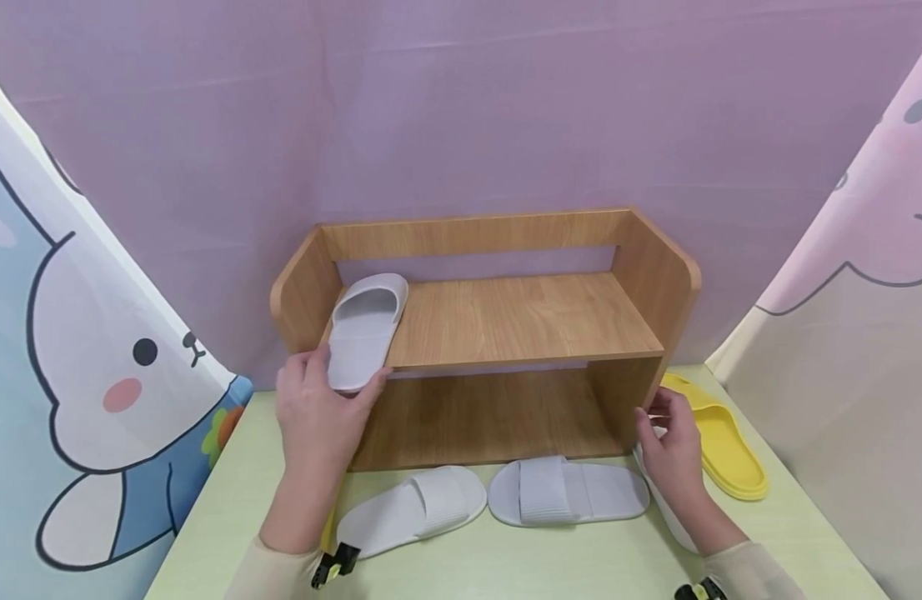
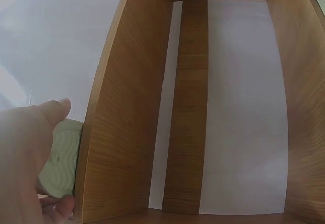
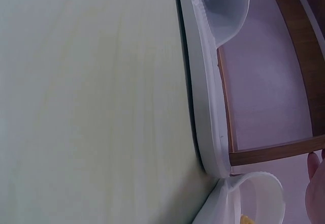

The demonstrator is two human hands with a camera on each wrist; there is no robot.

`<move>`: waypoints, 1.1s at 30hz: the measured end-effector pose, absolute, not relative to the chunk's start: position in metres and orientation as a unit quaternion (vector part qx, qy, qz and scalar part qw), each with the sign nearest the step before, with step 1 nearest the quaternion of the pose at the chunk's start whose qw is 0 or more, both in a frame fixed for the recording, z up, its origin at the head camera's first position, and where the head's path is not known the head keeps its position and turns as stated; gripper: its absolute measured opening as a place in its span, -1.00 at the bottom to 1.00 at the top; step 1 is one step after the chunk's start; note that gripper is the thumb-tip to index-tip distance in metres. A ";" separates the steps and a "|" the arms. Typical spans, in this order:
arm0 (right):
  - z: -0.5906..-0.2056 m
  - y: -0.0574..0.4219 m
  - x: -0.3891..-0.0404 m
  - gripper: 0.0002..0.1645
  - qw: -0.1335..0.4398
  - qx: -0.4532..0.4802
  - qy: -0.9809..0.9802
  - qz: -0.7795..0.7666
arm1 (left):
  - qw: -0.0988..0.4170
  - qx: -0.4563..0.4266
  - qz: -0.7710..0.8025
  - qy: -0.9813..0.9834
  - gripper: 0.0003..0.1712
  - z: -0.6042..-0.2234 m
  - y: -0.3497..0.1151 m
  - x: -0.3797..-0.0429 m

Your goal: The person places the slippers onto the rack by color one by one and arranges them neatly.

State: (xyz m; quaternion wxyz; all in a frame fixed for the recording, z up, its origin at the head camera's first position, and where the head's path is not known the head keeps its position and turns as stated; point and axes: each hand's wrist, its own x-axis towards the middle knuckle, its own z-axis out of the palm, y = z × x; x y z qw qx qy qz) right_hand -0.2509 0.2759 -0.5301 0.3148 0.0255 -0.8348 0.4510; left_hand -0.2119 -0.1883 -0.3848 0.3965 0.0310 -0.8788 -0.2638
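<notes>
At the left end of the top shelf of a wooden shoe rack lies a pale grey slipper, toe toward the back. My left hand grips its heel end, thumb on the right side and fingers on the left. The left wrist view shows the slipper's wavy-patterned sole between thumb and fingers, close to the shelf board. My right hand pinches the front edge of the rack's right side panel, low down. In the right wrist view only its fingertips show, beside the panel.
On the table before the rack lie a white slipper and a grey slipper. Another white slipper is partly hidden under my right hand. A yellow slipper lies right of the rack. Behind hangs a purple cloth.
</notes>
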 end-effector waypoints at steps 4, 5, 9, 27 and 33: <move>-0.531 0.276 -0.251 -0.51 0.314 0.023 -0.835 0.452 | 0.401 0.028 -0.258 -0.879 0.11 -0.386 -0.188 -0.215; -0.531 0.276 -0.251 -0.51 0.313 0.022 -0.834 0.453 | 0.401 0.028 -0.257 -0.879 0.11 -0.386 -0.188 -0.215; -0.532 0.276 -0.252 -0.51 0.311 0.019 -0.834 0.455 | 0.402 0.027 -0.251 -0.880 0.11 -0.387 -0.188 -0.217; -0.532 0.277 -0.253 -0.52 0.320 0.031 -0.827 0.461 | 0.404 0.023 -0.246 -0.881 0.15 -0.388 -0.188 -0.218; -0.531 0.277 -0.253 -0.52 0.324 0.033 -0.827 0.459 | 0.400 0.017 -0.247 -0.882 0.16 -0.387 -0.189 -0.216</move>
